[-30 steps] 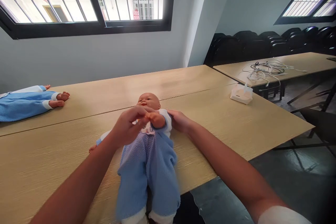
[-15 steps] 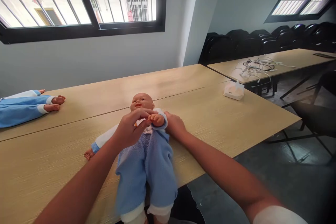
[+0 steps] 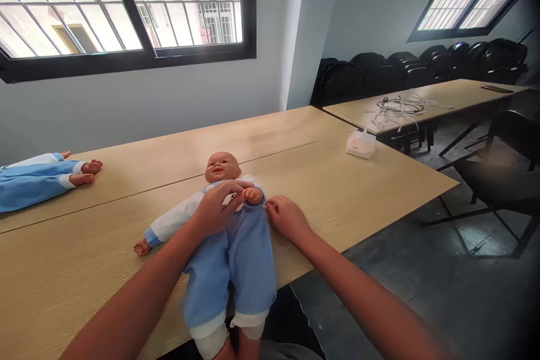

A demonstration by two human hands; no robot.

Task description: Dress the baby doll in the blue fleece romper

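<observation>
A baby doll (image 3: 251, 253) in a blue and white knit outfit lies face up on the table, its legs reaching past the near edge. My left hand (image 3: 219, 208) lies across its chest, thumb and fingers closed on the doll's small hand (image 3: 253, 196), which is bent over the chest. Just beyond the blue cuff, my right hand (image 3: 289, 218) has its fingers bent and pinched together at the edge of that sleeve. How much cloth they grip is hard to see. The doll's other arm (image 3: 177, 219) stretches out to the left.
A second doll (image 3: 37, 177) in similar clothes lies at the far left. To the right stands a tissue box (image 3: 360, 144) on the wooden table (image 3: 337, 191). Tangled cables (image 3: 399, 108) lie on another table behind. A black chair (image 3: 498, 183) stands at the right.
My right hand has slid down from the doll's upper sleeve towards the cuff. My left hand keeps its hold. The view has shifted slightly.
</observation>
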